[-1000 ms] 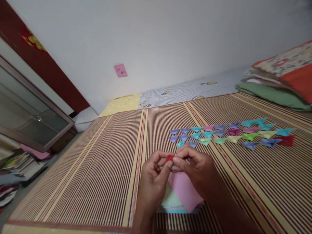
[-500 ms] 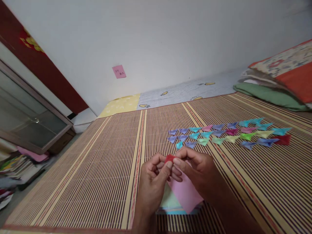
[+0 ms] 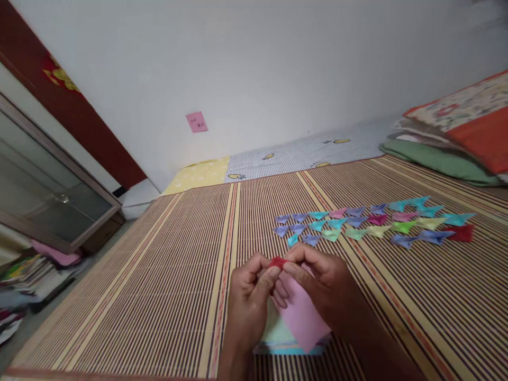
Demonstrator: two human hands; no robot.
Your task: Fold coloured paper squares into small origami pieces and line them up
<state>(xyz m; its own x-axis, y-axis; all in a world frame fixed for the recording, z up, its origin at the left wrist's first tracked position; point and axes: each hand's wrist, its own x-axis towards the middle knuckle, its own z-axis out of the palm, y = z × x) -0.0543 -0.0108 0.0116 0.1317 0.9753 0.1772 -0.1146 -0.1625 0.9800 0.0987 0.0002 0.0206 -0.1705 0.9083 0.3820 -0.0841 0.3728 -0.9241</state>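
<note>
A small folded red paper (image 3: 278,262) is pinched between both hands at the centre of the head view. My left hand (image 3: 251,296) grips its left side with thumb and forefinger. On its right side, the thumb and forefinger of my right hand (image 3: 325,280) are closed. Beneath the hands lies a pink sheet (image 3: 304,312) at an angle on a stack of coloured paper (image 3: 278,346). Beyond them, several small folded paper pieces (image 3: 336,223) in blue, green, pink and yellow stand in rows on the striped mat (image 3: 182,275).
A darker red paper (image 3: 461,233) lies at the right end of the rows. Folded bedding (image 3: 440,156) is piled at the far right. A white wall (image 3: 278,63) rises behind the mat, and a glass-fronted cabinet (image 3: 55,185) stands at the left.
Both hands still pinch the red paper, which now looks flatter and wider. The fingers below it have shifted slightly. The whole view has moved a little.
</note>
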